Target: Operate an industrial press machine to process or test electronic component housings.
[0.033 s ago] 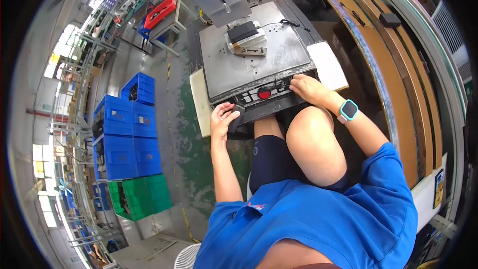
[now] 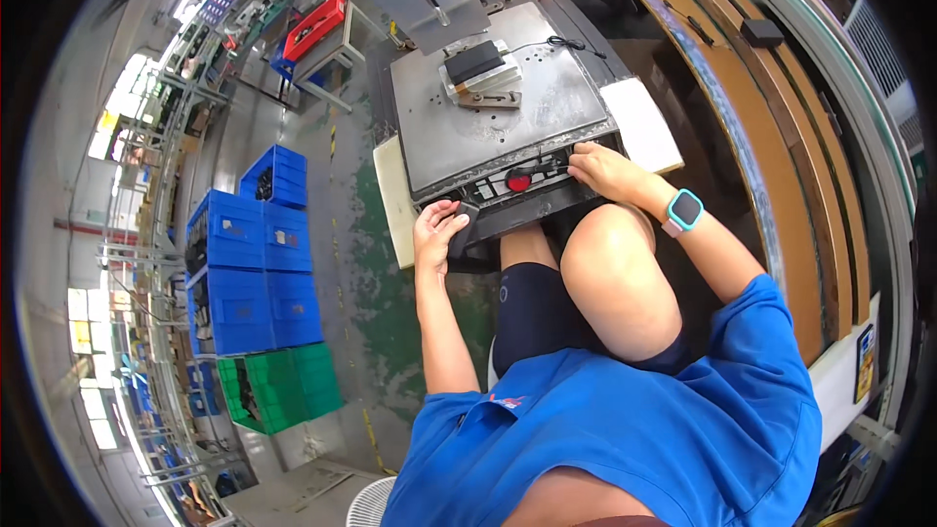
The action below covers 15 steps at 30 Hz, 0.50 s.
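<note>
Clearly, in the head view, a black piece is held by the left hand at the left end of the dark front panel, its thumb and fingers apparently pinched on it, though the contact is partly hidden. The right hand is placed at the panel's right end, fingers bent and bunched against the dark parts there; whether anything is pinched by them cannot be told. A watch is worn on the right wrist. Between the hands, a red button is set in the panel. Above it, on the metal surface, a black block is supported by a pale fixture, with a brown bar placed in front. The surface is flanked by pale boards. Farther left, blue bins are stacked beside a green bin.
</note>
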Tool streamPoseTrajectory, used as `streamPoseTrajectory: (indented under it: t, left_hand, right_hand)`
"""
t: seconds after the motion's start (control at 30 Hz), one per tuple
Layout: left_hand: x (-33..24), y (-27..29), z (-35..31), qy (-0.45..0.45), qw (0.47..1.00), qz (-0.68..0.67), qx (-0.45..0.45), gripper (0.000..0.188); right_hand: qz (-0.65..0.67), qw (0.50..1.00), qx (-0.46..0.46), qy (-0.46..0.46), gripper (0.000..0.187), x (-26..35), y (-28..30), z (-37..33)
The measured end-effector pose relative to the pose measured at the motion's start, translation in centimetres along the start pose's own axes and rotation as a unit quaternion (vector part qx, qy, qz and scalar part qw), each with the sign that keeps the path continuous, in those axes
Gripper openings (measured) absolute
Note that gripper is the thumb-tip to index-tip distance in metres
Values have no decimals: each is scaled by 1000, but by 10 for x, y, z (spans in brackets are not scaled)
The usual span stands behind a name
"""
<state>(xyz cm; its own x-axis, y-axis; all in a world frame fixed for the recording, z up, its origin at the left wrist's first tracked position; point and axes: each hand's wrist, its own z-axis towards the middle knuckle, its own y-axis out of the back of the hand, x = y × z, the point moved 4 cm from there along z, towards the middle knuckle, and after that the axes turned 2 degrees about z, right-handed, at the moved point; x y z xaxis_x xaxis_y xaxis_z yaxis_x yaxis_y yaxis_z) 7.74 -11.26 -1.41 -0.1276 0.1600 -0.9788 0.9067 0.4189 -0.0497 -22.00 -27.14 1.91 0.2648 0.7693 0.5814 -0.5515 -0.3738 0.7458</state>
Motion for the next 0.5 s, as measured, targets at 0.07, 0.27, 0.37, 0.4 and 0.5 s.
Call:
streamPoseTrajectory:
  t: [0.07,0.27,0.37,0.4,0.5]
  left_hand:
    - [1,-4,-10,-11,1000,6,4,44]
    - [-12,-1,-4,-29,999,20,14,44]
    - [-6,2,2,1,1000,11,12,42]
    - [-5,3,4,17,1000,6,11,41]
    - [-35,-21,-20,31,996,-45,76,40]
  right_hand:
    - [-3,1000,1,28,22,4,0,-8]
    - [7,999,-1,-41,20,5,21,-9]
    - [-72,997,1,15,20,9,19,-11]
    - [-73,997,-4,15,20,10,20,-14]
    - [-47,990,112,-70,20,19,38,-10]
